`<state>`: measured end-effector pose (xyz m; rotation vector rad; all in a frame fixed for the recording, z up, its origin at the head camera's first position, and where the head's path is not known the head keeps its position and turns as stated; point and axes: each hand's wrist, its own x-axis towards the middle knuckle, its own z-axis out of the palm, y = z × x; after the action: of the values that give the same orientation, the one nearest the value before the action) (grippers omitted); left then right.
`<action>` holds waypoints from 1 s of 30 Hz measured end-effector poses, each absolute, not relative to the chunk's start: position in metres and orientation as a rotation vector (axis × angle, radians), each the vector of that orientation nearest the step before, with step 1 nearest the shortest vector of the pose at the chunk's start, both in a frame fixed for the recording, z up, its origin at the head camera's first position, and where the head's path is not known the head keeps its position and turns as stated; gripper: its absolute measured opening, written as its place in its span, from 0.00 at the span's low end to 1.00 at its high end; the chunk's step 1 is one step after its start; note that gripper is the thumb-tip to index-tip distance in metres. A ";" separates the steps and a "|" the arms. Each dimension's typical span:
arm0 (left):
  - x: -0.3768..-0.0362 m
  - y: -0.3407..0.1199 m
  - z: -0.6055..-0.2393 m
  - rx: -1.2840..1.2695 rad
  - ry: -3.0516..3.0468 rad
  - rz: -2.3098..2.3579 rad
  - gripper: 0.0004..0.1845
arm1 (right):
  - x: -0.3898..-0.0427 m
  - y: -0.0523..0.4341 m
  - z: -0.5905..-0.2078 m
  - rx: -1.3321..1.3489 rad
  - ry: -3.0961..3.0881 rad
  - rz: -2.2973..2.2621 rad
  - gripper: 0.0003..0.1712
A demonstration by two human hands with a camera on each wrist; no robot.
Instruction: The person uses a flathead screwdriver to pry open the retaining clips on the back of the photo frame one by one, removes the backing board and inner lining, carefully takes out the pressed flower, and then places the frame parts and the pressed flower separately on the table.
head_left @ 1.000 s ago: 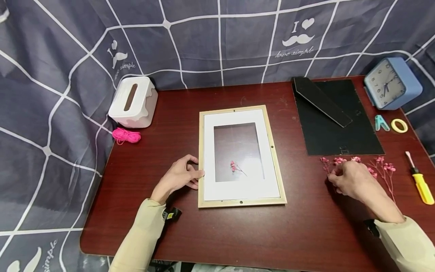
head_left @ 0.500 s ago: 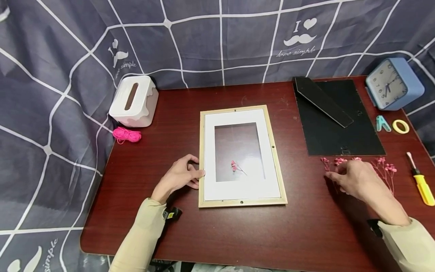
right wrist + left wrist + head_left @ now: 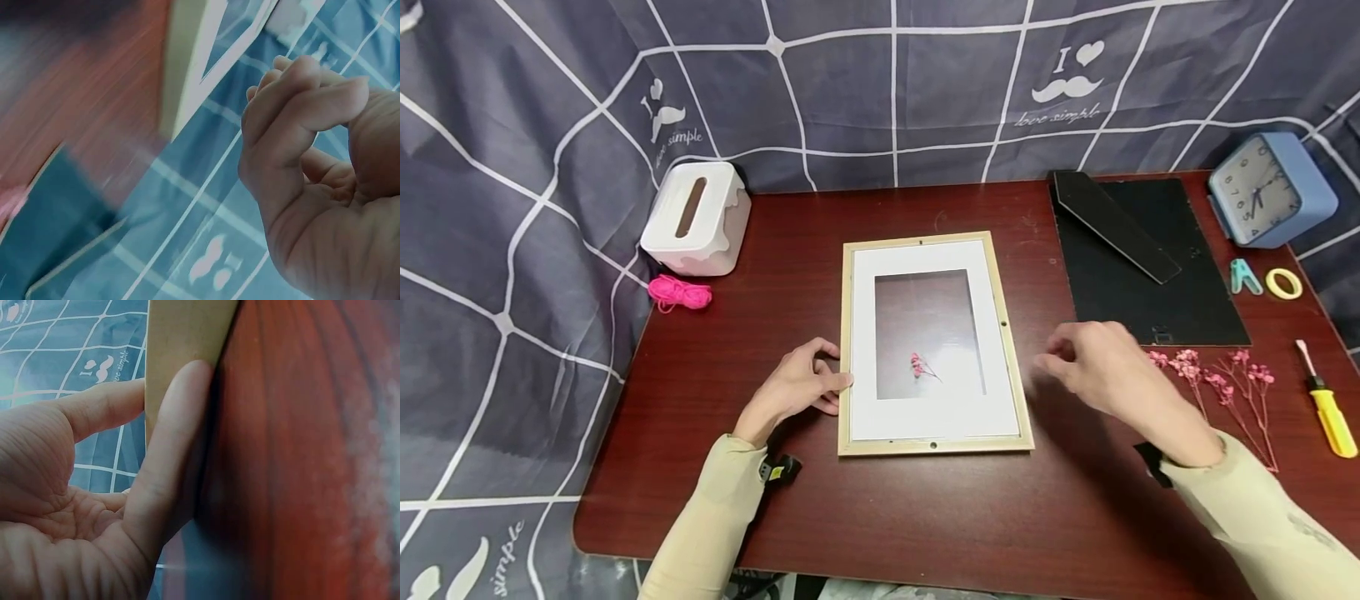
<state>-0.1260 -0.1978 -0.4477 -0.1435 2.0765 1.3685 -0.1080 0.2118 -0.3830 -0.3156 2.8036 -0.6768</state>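
A light wooden picture frame with a white mat lies flat at the middle of the dark red table. A small pink flower sprig lies in its window. My left hand rests against the frame's left edge, the thumb laid straight along it. My right hand hovers just right of the frame, between it and the loose pink dried flowers. Its fingers are curled, thumb against fingertips as if pinching a thin stem, which hardly shows.
A black backing board with its stand lies at the back right, beside a blue clock, a teal clip and a yellow tape ring. A yellow screwdriver is at the right edge. A white tissue box and pink string sit at the left.
My right hand has lifted off the dried flowers and moved left toward the frame, its fingers pinched. The left hand has stayed on the frame's edge.
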 end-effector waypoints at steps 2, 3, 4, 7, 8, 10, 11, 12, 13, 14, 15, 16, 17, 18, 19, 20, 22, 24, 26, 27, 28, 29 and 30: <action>-0.126 -0.198 -0.448 -0.144 2.074 1.372 0.29 | -0.112 0.194 -0.384 -0.383 2.786 -0.701 0.09; -0.126 -0.198 -0.448 -0.144 2.071 1.374 0.29 | -0.115 0.185 -0.384 -0.413 2.777 -0.709 0.07; -0.126 -0.198 -0.448 -0.143 2.069 1.377 0.29 | -0.117 0.177 -0.384 -0.443 2.769 -0.710 0.06; -0.126 -0.198 -0.448 -0.143 2.062 1.384 0.29 | -0.124 0.156 -0.386 -0.511 2.719 -0.689 0.05; -0.126 -0.198 -0.448 -0.144 2.062 1.386 0.29 | -0.126 0.150 -0.387 -0.523 2.699 -0.674 0.05; -0.127 -0.198 -0.448 -0.147 2.062 1.384 0.29 | -0.130 0.138 -0.391 -0.558 2.666 -0.655 0.05; -0.127 -0.198 -0.448 -0.148 2.062 1.383 0.29 | -0.131 0.132 -0.394 -0.577 2.649 -0.654 0.06; -0.127 -0.199 -0.448 -0.149 2.063 1.382 0.29 | -0.132 0.126 -0.396 -0.591 2.634 -0.657 0.07; -0.127 -0.199 -0.448 -0.150 2.065 1.381 0.29 | -0.134 0.121 -0.399 -0.612 2.623 -0.654 0.08; -0.127 -0.199 -0.449 -0.149 2.065 1.381 0.29 | -0.134 0.115 -0.402 -0.618 2.610 -0.652 0.10; -0.127 -0.200 -0.449 -0.148 2.064 1.381 0.29 | -0.135 0.110 -0.405 -0.629 2.600 -0.651 0.11; -0.127 -0.199 -0.449 -0.147 2.064 1.381 0.29 | -0.136 0.106 -0.407 -0.642 2.593 -0.651 0.12; -0.127 -0.199 -0.449 -0.146 2.062 1.382 0.29 | -0.137 0.103 -0.409 -0.652 2.584 -0.649 0.14; -0.127 -0.199 -0.449 -0.145 2.061 1.383 0.29 | -0.138 0.099 -0.411 -0.650 2.572 -0.643 0.15; -0.127 -0.199 -0.449 -0.146 2.060 1.384 0.29 | -0.139 0.097 -0.412 -0.655 2.566 -0.635 0.17; -0.128 -0.199 -0.450 -0.145 2.059 1.385 0.29 | -0.140 0.094 -0.414 -0.660 2.559 -0.629 0.18; -0.127 -0.199 -0.449 -0.147 2.057 1.386 0.29 | -0.141 0.090 -0.415 -0.675 2.548 -0.614 0.21; -0.127 -0.199 -0.449 -0.147 2.058 1.387 0.29 | -0.142 0.088 -0.416 -0.684 2.537 -0.599 0.23; -0.127 -0.199 -0.449 -0.146 2.059 1.389 0.29 | -0.143 0.086 -0.417 -0.689 2.525 -0.602 0.23; -0.127 -0.199 -0.448 -0.147 2.057 1.390 0.29 | -0.144 0.086 -0.419 -0.689 2.517 -0.608 0.22; -0.127 -0.199 -0.448 -0.149 2.057 1.390 0.29 | -0.145 0.086 -0.422 -0.688 2.509 -0.615 0.22; -0.127 -0.199 -0.448 -0.150 2.056 1.390 0.29 | -0.147 0.087 -0.431 -0.687 2.513 -0.626 0.22; -0.127 -0.199 -0.449 -0.150 2.056 1.388 0.29 | -0.149 0.088 -0.440 -0.687 2.514 -0.637 0.22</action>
<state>-0.1268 -0.1994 -0.4485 -0.1498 2.0563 1.3885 -0.1490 0.0878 -0.4404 -0.6866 2.5141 -0.6367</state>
